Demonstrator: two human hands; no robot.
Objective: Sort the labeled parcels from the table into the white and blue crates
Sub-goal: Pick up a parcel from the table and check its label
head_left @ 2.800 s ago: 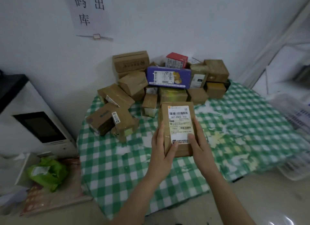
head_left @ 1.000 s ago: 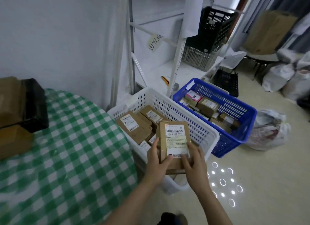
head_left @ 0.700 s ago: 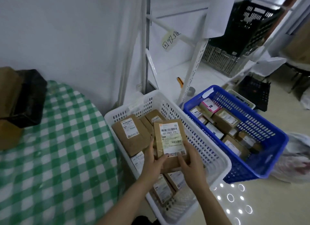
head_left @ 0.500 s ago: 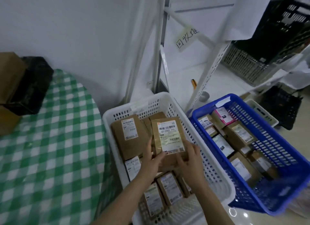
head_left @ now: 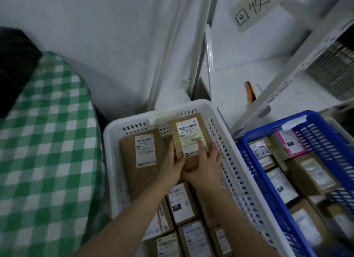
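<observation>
Entry: labeled parcel (head_left: 188,134), brown carton, white label up, top line reads approx. "507-P802 T72". Location: inside the white crate (head_left: 115,126), at its far end, to the right of a larger brown parcel (head_left: 141,155) that lies flat, label up, along the crate's left wall. The parcel's far edge overlaps the crate's far wall in view; I cannot tell whether it touches the wall, or whether its underside rests on the cartons below. Both sets of fingers hold it at its near half. My left fingers (head_left: 171,149) are curled along its left edge, with the thumb lying on the top face at the label's near-left corner. My right fingers (head_left: 201,147) are laid over the label's near-right part and the right edge, narrow and closed against the carton; the right thumb is hidden. The two hands touch each other at the parcel's near end. Nearer to me in the white crate: more small labeled cartons (head_left: 181,203), packed side by side under my forearms. Just to the right of the white crate: the blue crate (head_left: 268,128), holding labeled parcels. To the left of the white crate: the bench (head_left: 47,141) under a green check cloth. Beyond the white crate: a white shelf with an orange-handled tool (head_left: 251,92) lying on it.
</observation>
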